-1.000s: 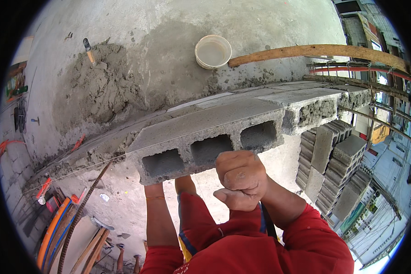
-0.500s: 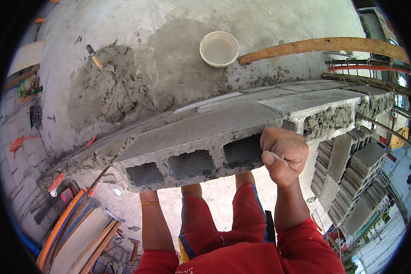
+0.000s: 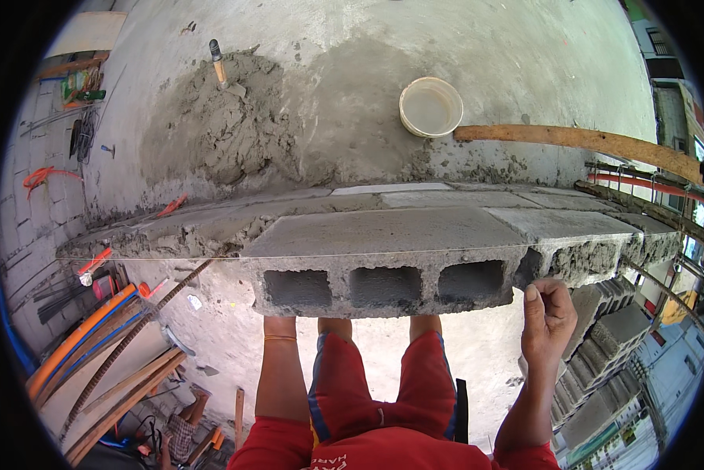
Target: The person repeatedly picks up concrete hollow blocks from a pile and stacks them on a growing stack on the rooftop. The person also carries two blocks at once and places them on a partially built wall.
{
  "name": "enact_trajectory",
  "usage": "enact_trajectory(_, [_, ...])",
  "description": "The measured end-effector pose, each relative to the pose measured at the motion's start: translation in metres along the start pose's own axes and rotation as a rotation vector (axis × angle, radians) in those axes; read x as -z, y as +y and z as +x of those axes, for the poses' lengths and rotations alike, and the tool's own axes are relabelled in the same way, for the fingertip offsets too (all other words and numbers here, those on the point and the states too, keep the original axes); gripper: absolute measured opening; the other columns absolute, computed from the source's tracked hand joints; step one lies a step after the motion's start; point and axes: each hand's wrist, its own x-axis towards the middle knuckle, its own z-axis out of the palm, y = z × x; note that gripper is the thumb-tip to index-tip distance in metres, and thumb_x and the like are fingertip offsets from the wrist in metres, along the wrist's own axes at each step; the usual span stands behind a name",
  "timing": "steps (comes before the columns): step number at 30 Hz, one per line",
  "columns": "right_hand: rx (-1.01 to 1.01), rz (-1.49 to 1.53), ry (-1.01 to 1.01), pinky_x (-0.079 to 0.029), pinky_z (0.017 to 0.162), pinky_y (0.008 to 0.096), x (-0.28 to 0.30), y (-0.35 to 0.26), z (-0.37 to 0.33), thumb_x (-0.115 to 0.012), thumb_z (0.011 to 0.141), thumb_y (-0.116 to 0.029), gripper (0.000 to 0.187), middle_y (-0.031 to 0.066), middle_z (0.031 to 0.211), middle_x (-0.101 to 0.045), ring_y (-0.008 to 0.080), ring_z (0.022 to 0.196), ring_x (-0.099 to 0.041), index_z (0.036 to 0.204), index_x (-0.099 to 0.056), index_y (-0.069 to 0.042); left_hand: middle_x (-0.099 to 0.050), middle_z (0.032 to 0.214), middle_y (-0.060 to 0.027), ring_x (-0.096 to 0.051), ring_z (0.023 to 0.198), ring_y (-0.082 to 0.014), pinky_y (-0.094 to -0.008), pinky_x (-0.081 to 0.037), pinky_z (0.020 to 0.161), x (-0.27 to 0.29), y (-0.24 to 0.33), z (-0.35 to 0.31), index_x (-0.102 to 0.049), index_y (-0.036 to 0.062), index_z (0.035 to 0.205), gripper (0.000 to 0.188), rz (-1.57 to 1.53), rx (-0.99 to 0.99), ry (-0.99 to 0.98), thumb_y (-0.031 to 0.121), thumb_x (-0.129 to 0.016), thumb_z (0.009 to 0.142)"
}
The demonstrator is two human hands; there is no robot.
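Observation:
A grey hollow concrete block point(image 3: 383, 231) lies on the wall in front of me, its three openings facing me. A thin string line point(image 3: 164, 258) runs along its upper front edge. My right hand point(image 3: 549, 317) is beside the block's lower right corner, fingers curled in and thumb pressed toward the index finger, with nothing visible in them. My left hand point(image 3: 280, 324) reaches behind the block's lower left end; only the wrist side shows and its fingers are hidden. To the right, another block point(image 3: 559, 225) has mortar-filled openings, with a dark gap between the two.
Beyond the wall lie a mortar heap point(image 3: 246, 125), a trowel point(image 3: 219, 64) stuck in it, a round bucket point(image 3: 431, 107) and a wooden plank point(image 3: 579, 142). Rebar point(image 3: 125, 356) juts out at left, another bar point(image 3: 665, 294) at right. Stacked blocks point(image 3: 602, 352) stand lower right.
My right hand has moved off the block's front face, rightward and down past its right end. The view has shifted, so the block looks more level. The left arm stays under the block's left end.

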Motion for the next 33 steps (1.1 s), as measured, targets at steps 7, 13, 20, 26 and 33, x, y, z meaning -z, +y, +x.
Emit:
enact_trajectory(7, [-0.009,-0.459,-0.151,-0.048,0.061,0.0397,-0.019,-0.012,-0.004,-0.069,0.093,-0.026,0.033,0.0188,0.087,-0.065,0.0298,0.069,-0.063,0.101,-0.066,0.005,-0.07,0.115,-0.0112,-0.068,0.1,-0.0291,-0.042,-0.055,0.093,0.032,-0.004,0.019,-0.062,0.0026,0.121,0.038,-0.011,0.048,-0.062,0.031,-0.045,0.102])
enact_trajectory(13, [0.048,-0.562,-0.191,-0.046,0.063,0.0473,-0.023,-0.006,0.013,-0.068,0.092,-0.031,0.038,0.0228,0.075,-0.06,0.0426,0.071,-0.06,0.077,-0.061,0.003,-0.07,0.115,-0.0109,-0.067,0.103,-0.029,-0.0425,-0.054,0.094,-0.014,0.012,0.002,-0.062,0.0042,0.122,0.039,-0.093,0.185,-0.294,0.033,-0.046,0.102])
enact_trajectory(20, [-0.007,-0.533,-0.272,-0.049,0.068,0.0509,-0.016,0.004,0.022,-0.069,0.09,-0.037,0.042,0.0287,0.077,-0.064,0.0465,0.078,-0.064,0.077,-0.062,0.003,-0.068,0.121,-0.0114,-0.062,0.114,-0.0302,-0.0457,-0.044,0.1,-0.092,0.053,-0.093,-0.061,0.0034,0.13,0.048,0.776,-0.363,0.329,0.04,-0.053,0.1])
enact_trajectory(26, [0.128,-0.551,-0.263,-0.051,0.073,0.0513,-0.016,0.013,0.024,-0.065,0.092,-0.04,0.045,0.0294,0.081,-0.065,0.0473,0.081,-0.065,0.082,-0.064,0.004,-0.069,0.116,-0.0259,-0.067,0.108,-0.0362,-0.0398,-0.051,0.094,-0.113,0.06,-0.135,-0.067,-0.004,0.119,0.05,1.602,-0.693,0.099,0.037,-0.068,0.09])
enact_trajectory(33, [0.138,-0.546,-0.296,-0.052,0.083,0.0518,-0.014,0.015,0.027,-0.068,0.089,-0.037,0.043,0.0315,0.089,-0.067,0.0479,0.09,-0.066,0.081,-0.068,0.005,-0.067,0.116,-0.0264,-0.064,0.11,-0.0401,-0.0423,-0.049,0.096,-0.115,0.062,-0.122,-0.069,-0.0009,0.119,0.051,1.772,-0.572,0.161,0.038,-0.07,0.086])
